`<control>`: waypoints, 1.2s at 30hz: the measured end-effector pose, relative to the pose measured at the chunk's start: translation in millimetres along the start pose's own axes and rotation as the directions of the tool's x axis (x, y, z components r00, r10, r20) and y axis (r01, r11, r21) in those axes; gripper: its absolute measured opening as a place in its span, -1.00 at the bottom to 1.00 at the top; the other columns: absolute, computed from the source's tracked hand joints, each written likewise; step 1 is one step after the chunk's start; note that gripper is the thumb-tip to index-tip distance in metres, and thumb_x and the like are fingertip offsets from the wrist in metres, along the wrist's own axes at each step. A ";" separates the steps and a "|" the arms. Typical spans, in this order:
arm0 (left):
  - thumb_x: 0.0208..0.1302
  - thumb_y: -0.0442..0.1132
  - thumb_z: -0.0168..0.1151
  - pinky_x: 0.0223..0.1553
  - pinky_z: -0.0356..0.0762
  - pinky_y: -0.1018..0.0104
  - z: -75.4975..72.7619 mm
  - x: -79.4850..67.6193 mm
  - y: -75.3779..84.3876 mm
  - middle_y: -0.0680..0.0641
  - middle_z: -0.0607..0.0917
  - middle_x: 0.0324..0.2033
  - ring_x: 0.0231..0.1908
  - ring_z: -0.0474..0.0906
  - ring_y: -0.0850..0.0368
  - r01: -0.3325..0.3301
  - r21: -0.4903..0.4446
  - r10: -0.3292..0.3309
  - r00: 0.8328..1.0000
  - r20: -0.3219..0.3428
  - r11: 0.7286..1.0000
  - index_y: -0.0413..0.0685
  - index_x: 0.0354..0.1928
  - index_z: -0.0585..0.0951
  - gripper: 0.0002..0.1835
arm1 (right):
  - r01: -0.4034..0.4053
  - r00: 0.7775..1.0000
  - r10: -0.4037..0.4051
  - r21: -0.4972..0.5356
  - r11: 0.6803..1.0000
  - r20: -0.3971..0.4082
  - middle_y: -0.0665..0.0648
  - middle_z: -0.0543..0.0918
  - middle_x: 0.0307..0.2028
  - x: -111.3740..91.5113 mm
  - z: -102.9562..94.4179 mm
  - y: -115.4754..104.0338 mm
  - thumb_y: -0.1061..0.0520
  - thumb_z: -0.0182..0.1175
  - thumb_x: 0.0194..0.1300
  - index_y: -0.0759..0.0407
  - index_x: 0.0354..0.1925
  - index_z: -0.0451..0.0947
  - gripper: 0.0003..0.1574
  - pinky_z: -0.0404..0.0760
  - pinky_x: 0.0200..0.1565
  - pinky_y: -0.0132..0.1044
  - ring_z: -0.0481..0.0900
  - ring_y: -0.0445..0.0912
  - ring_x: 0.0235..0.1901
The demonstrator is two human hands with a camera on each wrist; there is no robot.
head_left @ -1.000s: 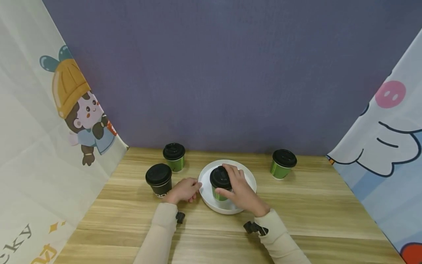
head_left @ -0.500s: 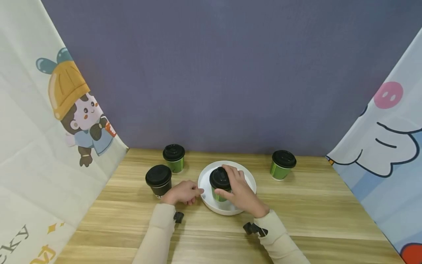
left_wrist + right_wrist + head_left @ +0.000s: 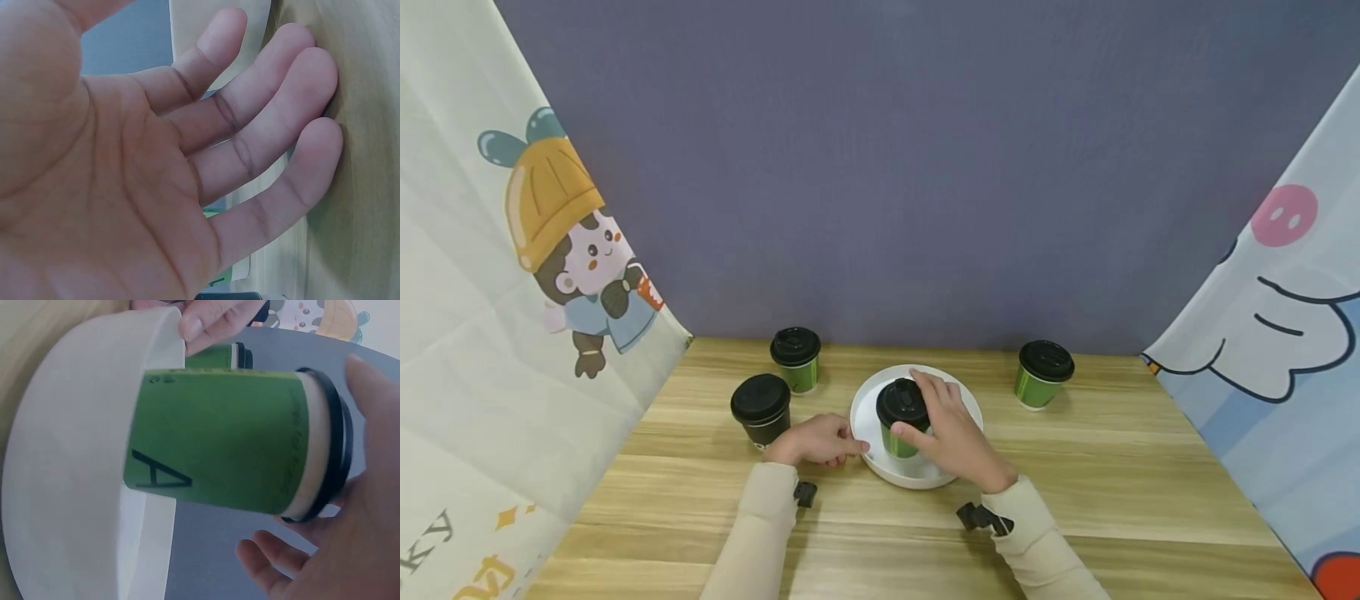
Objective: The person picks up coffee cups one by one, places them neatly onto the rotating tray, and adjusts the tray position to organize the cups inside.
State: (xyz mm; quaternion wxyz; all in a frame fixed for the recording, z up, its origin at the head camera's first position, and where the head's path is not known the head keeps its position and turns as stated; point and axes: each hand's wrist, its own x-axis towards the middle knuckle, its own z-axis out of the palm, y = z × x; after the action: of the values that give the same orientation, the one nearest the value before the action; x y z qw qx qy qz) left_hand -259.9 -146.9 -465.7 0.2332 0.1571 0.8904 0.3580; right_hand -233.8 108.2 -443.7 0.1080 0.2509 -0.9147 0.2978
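A green paper coffee cup (image 3: pixel 219 437) with a black lid stands upright on a round white plate (image 3: pixel 906 482), near its middle. My right hand (image 3: pixel 955 437) is spread beside the cup's right side; its thumb and fingers reach around the lid with a gap showing at the thumb. My left hand (image 3: pixel 822 439) pinches the plate's left rim, thumb over the rim and index finger against the outer wall. In the left wrist view its other fingers (image 3: pixel 275 112) are loosely bent, close to the wooden table (image 3: pixel 369 187).
Left of the plate stand a black lidded cup (image 3: pixel 762 408), beside my left wrist, and a green lidded cup (image 3: pixel 796 358) behind it. Another green cup (image 3: pixel 1043 375) stands at the back right. A grey-blue partition (image 3: pixel 910 167) rises behind the table, with printed cloths at both sides.
My left hand has shifted slightly nearer and right along the plate's rim. My right fingers have eased a little to the right, off the lid. The cup and plate stay in place.
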 end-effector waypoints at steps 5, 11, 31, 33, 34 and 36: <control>0.26 0.09 0.24 -0.55 0.39 0.38 0.3 1.0 -1.5 -0.14 0.68 -0.51 -0.53 0.55 0.09 -0.011 -0.011 0.011 1.000 -0.007 1.000 -0.18 -0.42 0.57 -0.58 | -0.021 0.998 0.022 0.019 1.000 -0.062 0.12 0.26 0.38 2.4 -10.2 8.3 -0.34 0.02 0.36 0.01 0.46 0.07 -0.11 0.34 0.22 0.18 0.18 0.08 0.35; 0.31 0.04 0.20 -0.53 0.40 0.38 -1.0 0.6 -1.8 -0.17 0.67 -0.48 -0.52 0.57 0.07 -0.016 -0.025 0.015 1.000 -0.012 1.000 -0.25 -0.38 0.57 -0.58 | -0.077 0.990 0.079 0.020 0.997 -0.114 0.19 0.33 0.31 4.3 -25.8 24.0 -0.28 0.01 0.39 0.07 0.38 0.21 -0.23 0.33 0.22 0.16 0.19 0.09 0.30; 0.46 -0.05 0.02 -0.55 0.51 0.30 -2.0 3.5 -5.5 -0.19 0.64 -0.50 -0.59 0.54 0.08 -0.032 -0.069 0.028 0.998 -0.061 0.997 -0.28 -0.35 0.56 -0.59 | -0.165 0.954 0.163 0.014 0.986 -0.251 0.39 0.29 0.26 -5.8 -69.0 86.3 -0.07 0.20 0.33 0.29 0.21 0.37 -0.35 0.17 0.08 0.27 0.14 0.31 0.19; 0.46 -0.05 0.00 -0.55 0.53 0.30 -1.7 4.6 -6.1 -0.19 0.63 -0.51 -0.61 0.54 0.08 -0.033 -0.072 0.028 0.997 -0.069 0.997 -0.27 -0.35 0.57 -0.59 | -0.180 0.946 0.179 0.021 0.983 -0.272 0.40 0.27 0.27 -8.4 -73.4 91.1 -0.07 0.20 0.33 0.30 0.21 0.38 -0.35 0.14 0.09 0.30 0.11 0.33 0.20; 0.47 -0.05 -0.01 -0.56 0.52 0.30 -1.5 5.0 -6.2 -0.19 0.63 -0.51 -0.62 0.53 0.09 -0.033 -0.073 0.028 0.997 -0.072 0.997 -0.27 -0.35 0.57 -0.59 | -0.186 0.941 0.184 0.019 0.982 -0.283 0.40 0.27 0.26 -9.5 -75.0 93.6 -0.07 0.20 0.33 0.30 0.21 0.39 -0.36 0.13 0.10 0.30 0.10 0.34 0.20; 0.48 -0.06 -0.03 -0.57 0.52 0.30 -1.3 5.4 -6.0 -0.20 0.62 -0.51 -0.63 0.53 0.08 -0.032 -0.073 0.026 0.996 -0.084 0.997 -0.26 -0.35 0.58 -0.60 | -0.204 0.933 0.201 0.020 0.979 -0.298 0.40 0.26 0.27 -12.0 -78.2 97.8 -0.07 0.19 0.34 0.30 0.21 0.38 -0.36 0.13 0.09 0.30 0.08 0.35 0.20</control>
State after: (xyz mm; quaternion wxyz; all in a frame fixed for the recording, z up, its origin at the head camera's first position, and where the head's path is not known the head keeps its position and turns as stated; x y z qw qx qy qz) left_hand -265.8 -149.4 -470.8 0.1964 0.1464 0.8830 0.4005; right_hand -271.0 227.9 -433.3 0.2150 0.1071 -0.9105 0.3367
